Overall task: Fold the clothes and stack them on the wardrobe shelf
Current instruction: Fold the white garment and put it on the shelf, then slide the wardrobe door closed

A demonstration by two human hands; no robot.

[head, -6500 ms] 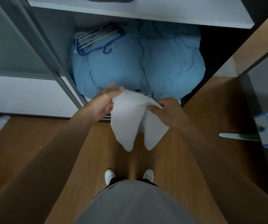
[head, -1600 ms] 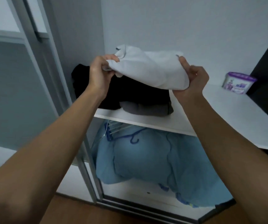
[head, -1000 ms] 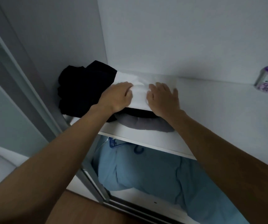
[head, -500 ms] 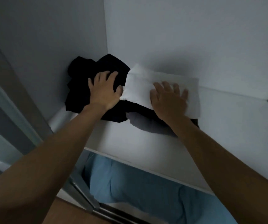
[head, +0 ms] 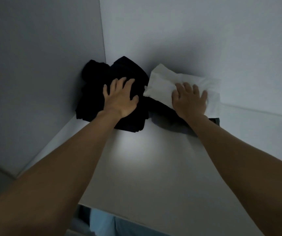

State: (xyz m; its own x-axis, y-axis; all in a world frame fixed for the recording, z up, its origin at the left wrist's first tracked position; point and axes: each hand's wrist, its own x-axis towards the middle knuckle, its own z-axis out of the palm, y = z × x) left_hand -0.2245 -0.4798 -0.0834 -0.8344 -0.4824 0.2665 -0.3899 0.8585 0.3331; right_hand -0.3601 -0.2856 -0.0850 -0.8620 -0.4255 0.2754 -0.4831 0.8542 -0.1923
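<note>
A folded white garment lies on top of a dark stack at the back of the white wardrobe shelf. My right hand rests flat on it, fingers spread. A pile of black clothes fills the shelf's back left corner. My left hand lies flat on that black pile, fingers apart. A grey garment shows under the white one, partly hidden by my right forearm.
The wardrobe's side wall is close on the left and its back wall stands right behind the clothes. A blue quilt shows below the shelf's front edge.
The white garment went from held in the air to lying on the stack. My left hand slid off it onto the black pile. The view moved deeper over the shelf.
</note>
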